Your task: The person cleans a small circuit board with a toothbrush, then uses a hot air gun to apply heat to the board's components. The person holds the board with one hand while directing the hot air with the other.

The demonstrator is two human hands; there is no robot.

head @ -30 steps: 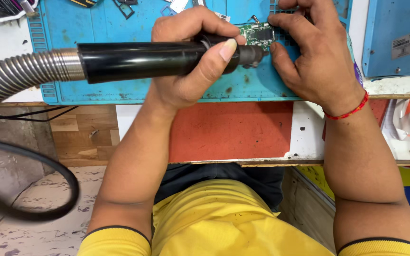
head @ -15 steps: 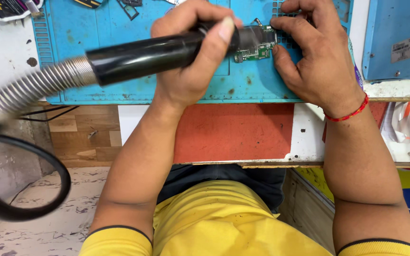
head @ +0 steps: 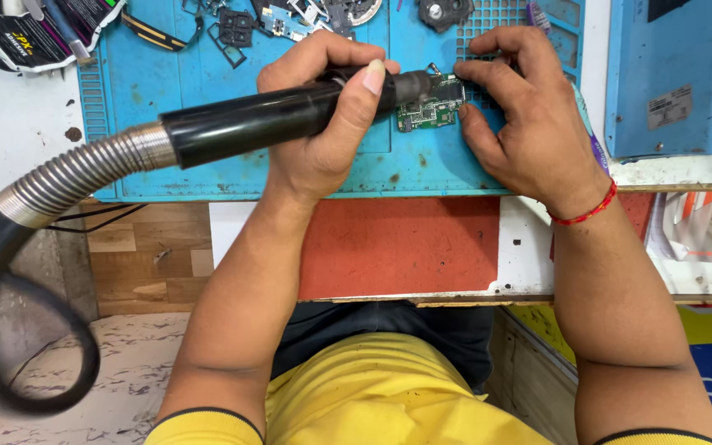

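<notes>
My left hand (head: 327,124) has a closed grip round the black hot-air handpiece (head: 290,115), thumb on top. Its long axis runs left to right, tipped slightly up toward the right; the ribbed metal hose (head: 76,177) trails off the left end and drops below the desk (head: 397,247). The nozzle tip sits right at the left edge of the green circuit board (head: 430,103); I can't tell whether it's touching or just off it.

The board lies flat on the blue work mat (head: 175,99), directly right of the nozzle and in line with the tool axis. My right hand (head: 529,124) is the nearer one: its fingertips pin the board at its top and right edges, pinched rather than wrapped.

Labels:
- black pouch with white print (head: 35,37), top left, partly off the mat
- small pale rectangular sticker (head: 669,107) on the blue box (head: 677,74) at right
- white printed packet (head: 702,231) at the right edge, below desk level
</notes>
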